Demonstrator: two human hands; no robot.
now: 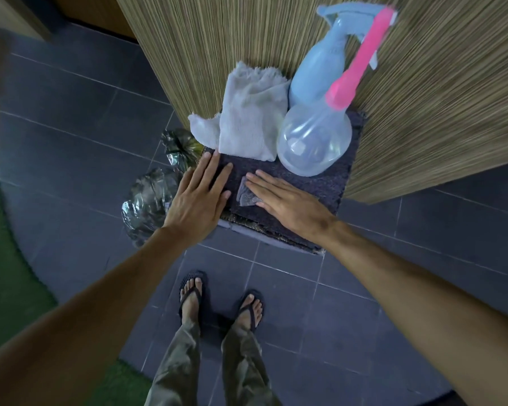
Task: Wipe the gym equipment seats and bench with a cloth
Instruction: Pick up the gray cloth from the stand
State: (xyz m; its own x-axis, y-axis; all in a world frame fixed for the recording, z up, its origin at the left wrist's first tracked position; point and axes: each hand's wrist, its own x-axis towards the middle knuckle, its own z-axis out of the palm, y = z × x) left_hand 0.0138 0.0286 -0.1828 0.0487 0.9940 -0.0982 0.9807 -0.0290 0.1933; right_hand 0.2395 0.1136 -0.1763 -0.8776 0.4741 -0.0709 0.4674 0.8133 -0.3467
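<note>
Both hands are laid flat, palms down and fingers extended, with nothing grasped, on a dark folded towel (pixel 302 183) at the near corner of the counter (pixel 423 112). The left hand (pixel 198 196) is pressed on the towel's left part, its fingertips reaching almost to a pale grey cloth (pixel 251 115). The right hand (pixel 286 202) is spread over the towel's middle, and its fingers are set against a small greyish tag (pixel 245 196) that lies between the two hands. The dark towel is seen to overhang the near edge of the counter slightly. The grey cloth is found crumpled and loosely folded on the far left part of the towel, with one ragged flap hanging past the counter's left edge. Just beside the cloth, to its right and touching it, a translucent blue spray bottle (pixel 317 127) is stood on the towel, topped by a pink trigger (pixel 361 57); its head appears blurred. The counter surface is marked by fine striped wood grain. Below the counter's left edge, two crumpled shiny plastic bags (pixel 150 200) are seen on the dark tiled floor (pixel 71 112). Feet in dark flip-flops (pixel 192 294) and olive trousers are visible on the tiles, and green turf (pixel 3 273) is seen at the left.
</note>
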